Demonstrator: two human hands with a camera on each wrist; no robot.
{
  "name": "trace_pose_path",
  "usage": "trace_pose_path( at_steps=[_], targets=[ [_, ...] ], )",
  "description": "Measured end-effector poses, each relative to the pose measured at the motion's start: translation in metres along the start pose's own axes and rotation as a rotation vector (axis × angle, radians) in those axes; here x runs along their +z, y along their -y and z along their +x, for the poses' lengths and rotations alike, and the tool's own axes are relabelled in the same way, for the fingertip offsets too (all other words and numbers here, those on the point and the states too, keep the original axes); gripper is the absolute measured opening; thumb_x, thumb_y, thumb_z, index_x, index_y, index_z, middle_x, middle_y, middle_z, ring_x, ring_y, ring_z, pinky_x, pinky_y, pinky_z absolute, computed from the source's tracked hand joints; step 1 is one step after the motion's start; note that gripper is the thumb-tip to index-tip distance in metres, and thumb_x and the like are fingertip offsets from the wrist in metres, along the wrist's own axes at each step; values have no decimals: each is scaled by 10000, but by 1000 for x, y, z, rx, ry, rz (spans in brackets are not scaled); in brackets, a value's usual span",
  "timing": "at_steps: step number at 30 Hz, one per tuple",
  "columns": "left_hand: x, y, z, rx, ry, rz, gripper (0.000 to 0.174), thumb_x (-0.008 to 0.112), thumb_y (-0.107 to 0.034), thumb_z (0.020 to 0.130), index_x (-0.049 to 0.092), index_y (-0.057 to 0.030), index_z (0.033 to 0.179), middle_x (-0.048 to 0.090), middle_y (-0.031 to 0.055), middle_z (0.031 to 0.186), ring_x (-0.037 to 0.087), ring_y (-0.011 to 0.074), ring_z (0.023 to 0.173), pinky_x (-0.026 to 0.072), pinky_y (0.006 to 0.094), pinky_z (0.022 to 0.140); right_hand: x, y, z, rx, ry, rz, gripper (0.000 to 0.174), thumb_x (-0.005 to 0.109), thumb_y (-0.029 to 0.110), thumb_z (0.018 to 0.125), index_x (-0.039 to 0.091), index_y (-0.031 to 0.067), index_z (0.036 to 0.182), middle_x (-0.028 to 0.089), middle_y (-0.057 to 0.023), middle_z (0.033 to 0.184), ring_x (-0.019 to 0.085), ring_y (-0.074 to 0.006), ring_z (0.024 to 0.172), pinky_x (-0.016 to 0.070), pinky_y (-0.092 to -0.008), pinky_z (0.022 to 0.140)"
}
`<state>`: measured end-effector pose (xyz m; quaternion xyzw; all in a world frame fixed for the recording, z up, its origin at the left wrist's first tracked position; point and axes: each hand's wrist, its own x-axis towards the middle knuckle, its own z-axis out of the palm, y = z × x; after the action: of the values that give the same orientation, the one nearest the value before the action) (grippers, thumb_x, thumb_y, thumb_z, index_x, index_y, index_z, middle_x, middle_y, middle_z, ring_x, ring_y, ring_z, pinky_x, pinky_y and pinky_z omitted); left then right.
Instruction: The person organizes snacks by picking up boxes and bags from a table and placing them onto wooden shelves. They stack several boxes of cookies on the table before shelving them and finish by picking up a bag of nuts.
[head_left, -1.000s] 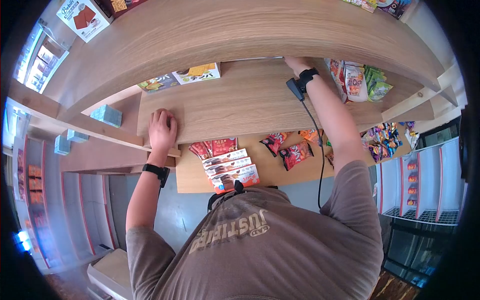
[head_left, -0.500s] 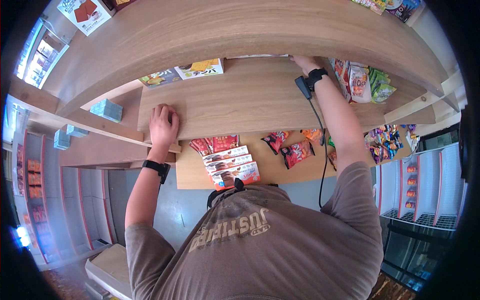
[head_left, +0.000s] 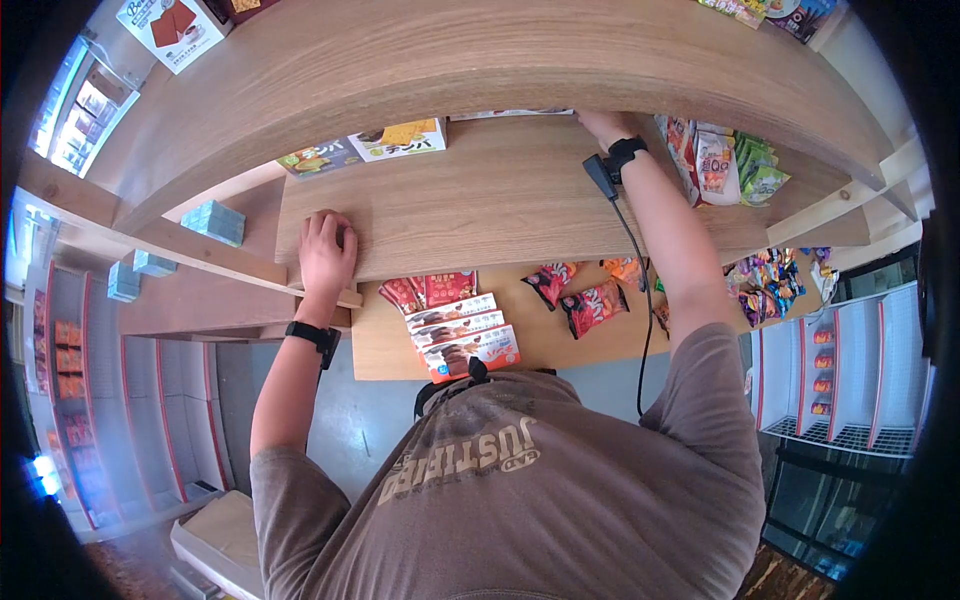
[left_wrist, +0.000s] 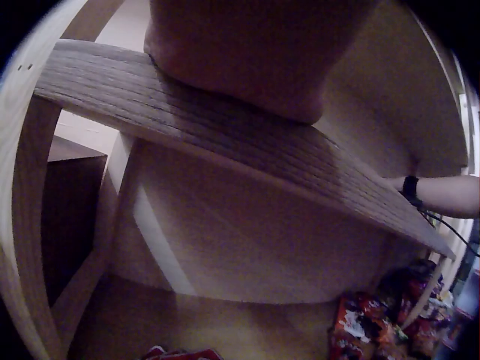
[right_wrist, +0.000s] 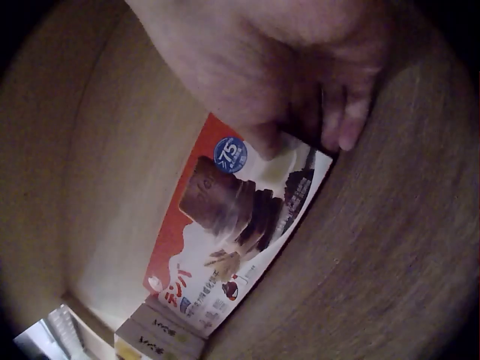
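Note:
On the middle shelf (head_left: pixel 480 200), near its front edge, my left hand (head_left: pixel 326 255) rests with loosely bent fingers and holds nothing. My right hand (head_left: pixel 604 128) reaches to the back of that shelf, partly hidden under the upper board. In the right wrist view, its thumb and fingers pinch the near end of an orange-and-white biscuit box (right_wrist: pixel 232 217) standing on its long side. Only a thin strip of this box shows in the head view. Its far end meets two other biscuit boxes (right_wrist: pixel 161 330).
Snack pouches (head_left: pixel 715 165) stand to the right of my right wrist. On the lower board lie three biscuit boxes (head_left: pixel 465 350), red packets (head_left: pixel 445 288) and chip bags (head_left: pixel 595 308). A black cable (head_left: pixel 640 300) hangs from the right wrist. The upper board (head_left: pixel 480 60) overhangs the shelf.
My right hand shifted slightly right at the back of the shelf, then slightly left, staying at the box's end. The left hand stays in place on the shelf.

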<state>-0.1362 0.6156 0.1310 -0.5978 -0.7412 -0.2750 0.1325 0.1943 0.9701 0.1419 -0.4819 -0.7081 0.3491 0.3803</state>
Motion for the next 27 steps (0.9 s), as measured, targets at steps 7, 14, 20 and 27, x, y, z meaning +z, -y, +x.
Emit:
trace_pose_path(
  at_steps=[7,14,20,27],
  targets=[
    [-3,-2,0,-9,5,1,78,584,-113,786,563,-68,847,562,92,957,516,311,933,415,428,820,5,-3,-2,-52,-16,176,589,715,254,791,487,26,1284,533,-134,1308,482,-243,1221,376,-329,1000],
    [-2,0,0,26,-5,-4,85,578,-115,792,562,-65,859,562,100,959,518,318,924,422,435,816,0,5,-9,45,-12,239,531,724,210,783,529,21,1240,589,-121,1231,537,-222,1150,408,-317,963],
    [0,4,-1,-34,36,-5,98,563,-132,810,560,-51,865,556,126,943,516,338,921,429,445,806,-38,42,-45,101,165,55,493,641,205,862,466,-2,1274,572,-94,1197,549,-157,1063,442,-296,896],
    [4,14,-6,-11,-41,-82,119,567,-154,821,558,-56,889,569,139,900,545,350,877,450,435,753,-77,96,-233,-117,638,531,249,525,121,932,522,7,1153,626,-87,1026,585,-157,912,465,-310,813]
  ],
)
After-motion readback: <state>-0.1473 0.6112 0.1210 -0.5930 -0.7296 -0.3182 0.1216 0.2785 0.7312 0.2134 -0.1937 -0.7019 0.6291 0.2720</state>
